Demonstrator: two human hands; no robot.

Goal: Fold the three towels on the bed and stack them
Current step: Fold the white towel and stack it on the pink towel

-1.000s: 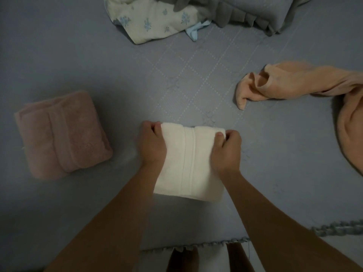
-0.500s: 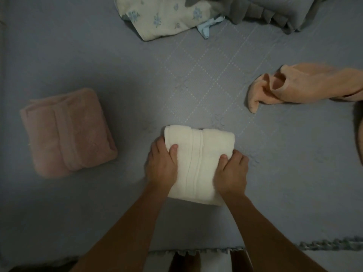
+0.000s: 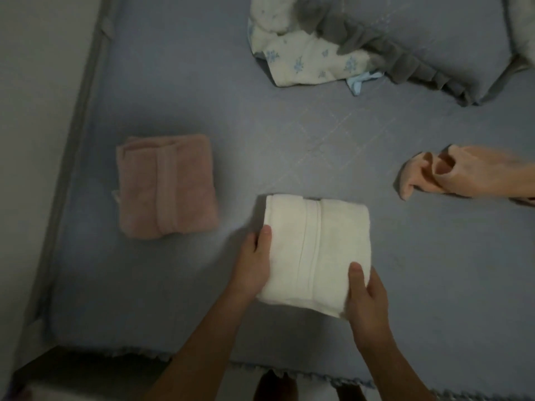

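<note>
I see two folded: pink towel (image 3: 166, 185) mid-left, white towel (image 3: 314, 250) gripped by left hand (image 3: 254, 264) and right hand (image 3: 366, 296); peach towel (image 3: 463, 173) unfolded, nothing stacked.

both hands, the left hand (image 3: 253, 266) and right hand (image 3: 366, 296), slid back to grip the near corners of the white towel (image 3: 314, 250).
</note>
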